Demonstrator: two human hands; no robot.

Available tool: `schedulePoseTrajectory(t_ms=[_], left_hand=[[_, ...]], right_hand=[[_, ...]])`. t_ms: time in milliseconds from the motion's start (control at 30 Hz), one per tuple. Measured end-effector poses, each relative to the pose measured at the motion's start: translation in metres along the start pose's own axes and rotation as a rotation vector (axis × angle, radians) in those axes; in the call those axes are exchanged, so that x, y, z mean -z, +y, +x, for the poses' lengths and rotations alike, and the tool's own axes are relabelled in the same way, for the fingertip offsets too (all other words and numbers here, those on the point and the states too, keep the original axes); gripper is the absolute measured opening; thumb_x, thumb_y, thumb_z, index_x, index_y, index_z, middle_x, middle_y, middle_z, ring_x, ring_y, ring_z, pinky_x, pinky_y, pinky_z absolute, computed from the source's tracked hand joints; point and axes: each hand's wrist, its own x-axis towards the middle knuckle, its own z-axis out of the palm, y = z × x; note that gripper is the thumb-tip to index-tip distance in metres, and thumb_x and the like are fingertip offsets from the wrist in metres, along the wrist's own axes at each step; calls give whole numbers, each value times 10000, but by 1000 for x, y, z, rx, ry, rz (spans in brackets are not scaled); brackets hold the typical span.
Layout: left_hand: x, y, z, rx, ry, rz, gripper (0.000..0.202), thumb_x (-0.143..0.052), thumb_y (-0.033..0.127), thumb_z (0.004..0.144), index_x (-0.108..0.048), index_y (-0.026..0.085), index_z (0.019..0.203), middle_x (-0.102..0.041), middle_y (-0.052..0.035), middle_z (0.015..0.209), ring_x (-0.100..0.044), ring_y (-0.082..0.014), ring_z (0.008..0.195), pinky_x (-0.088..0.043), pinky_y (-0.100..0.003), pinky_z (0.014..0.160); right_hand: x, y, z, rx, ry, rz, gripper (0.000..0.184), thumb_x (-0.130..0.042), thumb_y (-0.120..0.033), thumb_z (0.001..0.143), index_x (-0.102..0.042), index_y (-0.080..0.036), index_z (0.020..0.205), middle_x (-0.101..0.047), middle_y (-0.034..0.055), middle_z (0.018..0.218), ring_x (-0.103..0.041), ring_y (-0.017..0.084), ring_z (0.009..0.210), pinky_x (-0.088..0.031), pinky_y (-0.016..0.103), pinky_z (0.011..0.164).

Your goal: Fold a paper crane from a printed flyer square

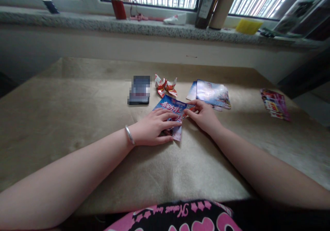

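Observation:
A blue printed leaflet (170,103) with red and white lettering lies on the table in front of me, partly folded. My left hand (157,126) rests flat across its lower left part, fingers stretched out and covering some of the print. With thumb and fingers, my right hand (202,115) pinches the leaflet's right corner. Just beyond it sits a folded red and white paper shape (166,86). Several more leaflets (212,93) lie in a loose stack behind my right hand.
A dark phone (140,90), blurred out, lies left of the paper shape. Pink and purple leaflets (275,104) lie at the table's right side. On the stone windowsill (90,23) stand a red bottle (119,8), a dark container (207,7) and a yellow item (249,26).

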Motion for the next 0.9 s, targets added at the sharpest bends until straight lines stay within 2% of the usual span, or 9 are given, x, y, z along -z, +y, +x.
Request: schedulePoseTrajectory(t_ms=[100,233,333,533,733,900], left_hand=[[0,0,-1,5,6,12,487,-548,467,858,-532,248,1293,-419,-103,1428,-313,-304,1351,-281,-514,1119],[1,0,-2,15,17,12,501,-579,472,837,-538,245,1282,-336,-102,1485,-224,-318,1396,-241,-532,1136],[1,0,-3,44,15,0,541,-588,487,827,-511,241,1303,-303,-117,1502,-262,-317,1386,-255,-519,1128],[1,2,-4,93,-26,19,687,-560,566,819,-403,215,1389,-343,-117,1488,-282,-300,1388,-170,-514,1153],[3,1,-2,57,10,14,641,-554,585,816,-489,193,1320,-489,-125,1371,-418,-298,1289,-275,-492,1112],[4,2,-2,112,46,-35,700,-536,545,853,-363,138,1396,-508,-155,1350,-474,-266,1252,-380,-426,1064]], right_hand=[[0,0,0,40,10,2,200,-668,-352,715,-590,-189,800,-653,21,715,-574,143,602,-422,266,548],[-1,2,-1,55,14,-4,205,-666,-369,723,-560,-195,746,-640,20,691,-553,145,604,-408,264,536],[-1,2,-3,63,26,-48,235,-665,-388,735,-533,-197,701,-619,10,645,-526,136,575,-386,256,518],[2,-3,-8,109,42,-204,224,-645,-380,771,-541,-199,688,-611,-5,639,-521,124,560,-365,251,523],[4,-5,-9,114,47,-310,223,-623,-395,794,-565,-202,698,-609,-7,624,-522,124,542,-355,255,516],[4,-5,-11,164,21,-291,194,-618,-381,805,-580,-204,736,-610,-11,644,-506,115,536,-365,252,519]])
